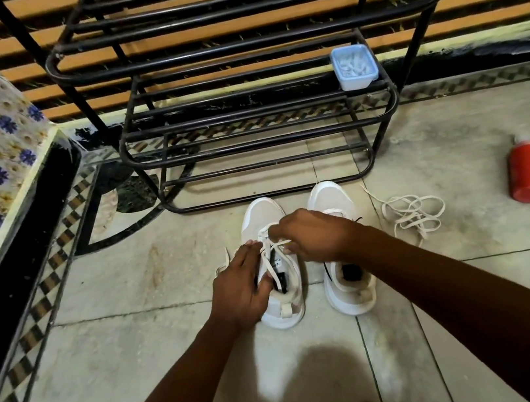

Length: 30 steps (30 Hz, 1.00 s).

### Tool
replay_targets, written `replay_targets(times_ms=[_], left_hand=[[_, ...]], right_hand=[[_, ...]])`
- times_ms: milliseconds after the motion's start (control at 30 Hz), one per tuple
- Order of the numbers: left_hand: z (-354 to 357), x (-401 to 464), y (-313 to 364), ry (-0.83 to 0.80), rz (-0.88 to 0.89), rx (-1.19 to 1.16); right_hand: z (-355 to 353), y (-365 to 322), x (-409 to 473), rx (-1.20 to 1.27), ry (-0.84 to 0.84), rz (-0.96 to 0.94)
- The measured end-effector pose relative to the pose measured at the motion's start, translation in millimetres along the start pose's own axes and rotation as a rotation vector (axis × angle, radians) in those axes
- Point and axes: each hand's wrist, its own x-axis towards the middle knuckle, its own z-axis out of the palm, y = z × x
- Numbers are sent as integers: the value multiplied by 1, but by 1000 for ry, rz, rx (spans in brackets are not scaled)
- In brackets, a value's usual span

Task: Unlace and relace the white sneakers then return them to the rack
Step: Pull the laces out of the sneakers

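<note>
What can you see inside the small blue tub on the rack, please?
The blue tub stands on a rack shelf. It holds pale, whitish pieces, too blurred to identify. Whatever lies beneath them is covered.

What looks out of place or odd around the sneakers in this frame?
A loose white shoelace lies tangled on the floor tiles beside the right sneaker, which has no lace. A red bottle lies on its side farther right.
</note>
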Motion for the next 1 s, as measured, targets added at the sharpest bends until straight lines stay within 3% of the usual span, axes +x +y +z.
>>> replay_targets(times_ms=[133, 333, 400, 467, 533, 600, 667, 733, 800, 900, 1000], left_hand=[[0, 1, 1, 0, 15, -25], [1, 2, 0, 25, 31, -41], [3, 1, -2, 43, 30, -43], [4, 1, -2, 43, 26, -39], [4, 1, -2, 39, 17, -32], [3, 1, -2, 36, 17, -30], [2, 1, -2, 34, 16, -32], [2, 1, -3, 33, 16, -33], [2, 1, -2, 37, 17, -33], [2, 1, -1, 51, 20, -42], [4, 2, -1, 65, 7, -56]], right_hand=[[6, 0, 4, -115, 184, -59], [-13, -1, -10, 217, 736, 135], [-29, 0, -15, 413, 924, 246], [-45, 0, -17, 793, 1020, 291], [-51, -5, -15, 1279, 997, 286], [-48, -10, -14, 1537, 861, 256], [-38, -2, -15, 1351, 733, 234], [-28, 15, -20, 738, 625, 139], [-18, 26, -23, 307, 476, 25], [-10, 22, -29, 115, 128, 24], [-11, 21, -29, 88, 99, 76]])
